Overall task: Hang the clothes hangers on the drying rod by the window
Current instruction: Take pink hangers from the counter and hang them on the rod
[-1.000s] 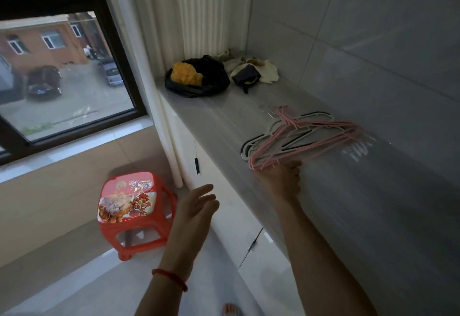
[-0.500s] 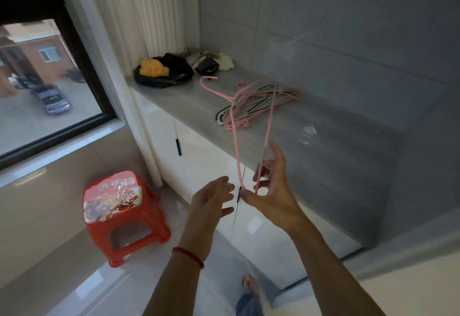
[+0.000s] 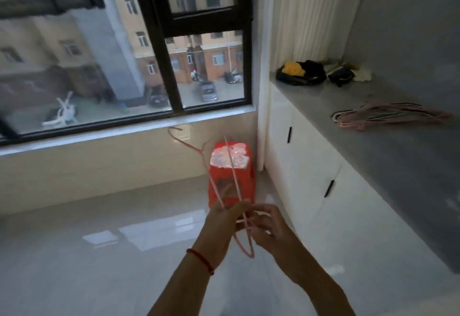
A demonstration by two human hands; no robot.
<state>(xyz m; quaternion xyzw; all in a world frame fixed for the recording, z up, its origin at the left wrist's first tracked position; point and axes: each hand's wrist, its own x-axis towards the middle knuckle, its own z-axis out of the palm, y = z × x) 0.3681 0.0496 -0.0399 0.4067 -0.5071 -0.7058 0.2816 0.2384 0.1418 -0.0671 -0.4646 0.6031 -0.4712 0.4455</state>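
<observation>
Pink hanger (image 3: 234, 178) pinched between both hands, hook pointing away

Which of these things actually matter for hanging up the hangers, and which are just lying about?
For the job: pink hanger held by the left hand and right hand; pile of hangers on the countertop.
Lying about: red stool; black bag; cloths.

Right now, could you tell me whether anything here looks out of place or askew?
Mostly the spare hangers: they lie in a tangled, crisscrossed heap on the countertop. The pink hanger in both hands is tilted, hook pointing away toward the window.
</observation>
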